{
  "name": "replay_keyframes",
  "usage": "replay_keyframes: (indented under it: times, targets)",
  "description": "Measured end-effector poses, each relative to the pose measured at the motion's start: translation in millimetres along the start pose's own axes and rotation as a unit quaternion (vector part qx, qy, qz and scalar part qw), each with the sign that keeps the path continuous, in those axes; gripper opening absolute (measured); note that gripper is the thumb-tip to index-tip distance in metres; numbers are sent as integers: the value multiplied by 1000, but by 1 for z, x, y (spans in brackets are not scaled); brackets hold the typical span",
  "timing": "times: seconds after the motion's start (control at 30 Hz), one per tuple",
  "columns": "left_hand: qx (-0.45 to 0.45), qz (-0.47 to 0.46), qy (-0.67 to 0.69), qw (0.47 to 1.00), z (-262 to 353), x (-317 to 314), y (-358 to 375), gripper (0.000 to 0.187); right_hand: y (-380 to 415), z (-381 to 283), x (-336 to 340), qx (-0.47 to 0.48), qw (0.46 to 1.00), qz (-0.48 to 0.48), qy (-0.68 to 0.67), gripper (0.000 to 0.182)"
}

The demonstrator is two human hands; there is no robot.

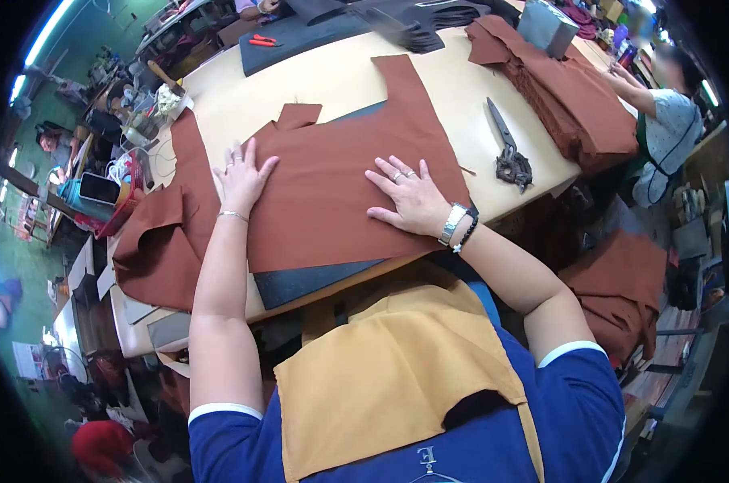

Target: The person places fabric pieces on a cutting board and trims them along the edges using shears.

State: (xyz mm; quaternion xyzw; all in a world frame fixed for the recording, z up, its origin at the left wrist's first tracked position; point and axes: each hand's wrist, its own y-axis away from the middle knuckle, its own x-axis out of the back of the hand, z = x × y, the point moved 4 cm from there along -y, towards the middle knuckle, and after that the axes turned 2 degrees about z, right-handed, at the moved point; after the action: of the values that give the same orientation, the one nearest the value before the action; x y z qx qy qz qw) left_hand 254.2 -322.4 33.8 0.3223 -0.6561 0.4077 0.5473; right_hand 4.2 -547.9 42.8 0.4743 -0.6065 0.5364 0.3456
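Note:
A reddish-brown cloth piece (pixel 324 201) lies spread over the pale table (pixel 332 84), its front edge near the table's front edge. My left hand (pixel 245 179) rests at the cloth's left side, fingers apart, nothing held. On the cloth's right part my right hand (pixel 409 197) lies flat with fingers spread. A dark blue sheet (pixel 316 279) shows from under the cloth at the front. More brown cloth (pixel 163 241) is bunched left of my left arm. Large dark scissors (pixel 507 145), their handles wrapped, lie right of the cloth.
Brown cloth is stacked (pixel 558 97) at the right, beside a metal block (pixel 546 28). Red-handled snips (pixel 264 40) lie on dark fabric at the back. A red basket (pixel 117 219) with a phone stands left. A co-worker (pixel 672 113) is at the far right.

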Motion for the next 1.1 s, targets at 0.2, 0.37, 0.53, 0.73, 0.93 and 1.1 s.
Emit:
replay_keyframes:
  times: [0.2, 0.37, 0.53, 0.73, 0.93, 1.1]
  targets:
    - [-106, 15, 58, 993, 59, 13, 32, 85, -2, 15, -7, -5, 999, -10, -36, 66]
    - [-105, -78, 101, 986, 71, 16, 48, 95, -2, 21, -1, -20, 995, -30, -92, 61]
    - [-250, -85, 347, 900, 130, 59, 72, 94, -17, 15, 45, -138, 733, 176, -642, 50]
    - [-118, -353, 818, 438, 272, 98, 177, 55, -25, -12, 122, -1, 841, 382, -383, 42]
    - [-97, -423, 757, 489, 282, 154, 182, 58, -12, -9, 124, -63, 327, 129, -934, 40]
    - [-292, -178, 502, 794, 259, 103, 140, 74, 25, 80, 124, -124, 666, 165, -717, 29]
